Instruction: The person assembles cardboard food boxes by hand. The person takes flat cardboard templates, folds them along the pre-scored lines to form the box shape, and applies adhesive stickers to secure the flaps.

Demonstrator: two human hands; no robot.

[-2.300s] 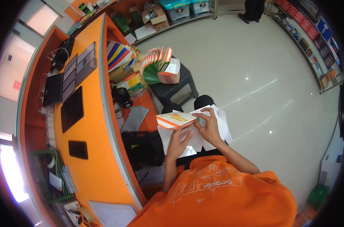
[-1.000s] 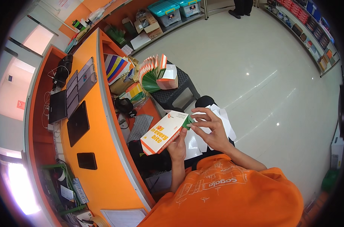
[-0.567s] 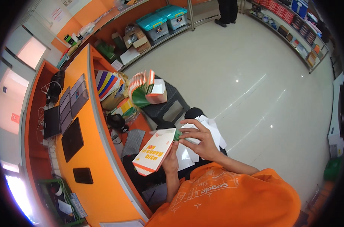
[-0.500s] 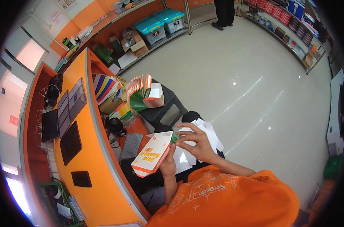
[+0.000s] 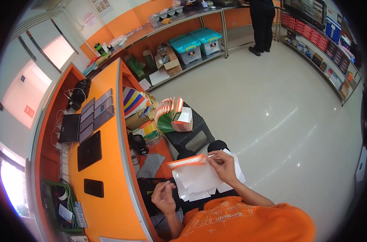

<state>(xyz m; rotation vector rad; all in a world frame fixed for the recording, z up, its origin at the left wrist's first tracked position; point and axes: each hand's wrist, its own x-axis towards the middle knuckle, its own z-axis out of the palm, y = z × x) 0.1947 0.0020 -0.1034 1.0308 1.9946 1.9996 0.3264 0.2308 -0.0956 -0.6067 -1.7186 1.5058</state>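
Observation:
A white and orange cardboard box (image 5: 188,161), tilted edge-on and blurred by motion, is held at its right end by the fingers of my right hand (image 5: 224,166). My left hand (image 5: 164,197) is apart from the box, lower and to its left. Its fingers are loosely bent and hold nothing that I can see. On my lap, beneath the box, lie several flat white card sheets (image 5: 196,183). Ahead, a dark stool (image 5: 193,135) carries a fanned stack of green, orange and white cartons (image 5: 168,113), with a white-topped box (image 5: 183,121) beside it.
At my left runs an orange counter (image 5: 110,209) with a tablet (image 5: 89,151), a phone (image 5: 94,188) and a laptop (image 5: 69,128). Teal-lidded bins (image 5: 185,48) stand on a far shelf. A person in dark trousers (image 5: 262,26) stands at the back.
My left hand has let go of the box and dropped to the left. My right hand still holds the box, now turned from face-up to edge-on. The whole view has shifted.

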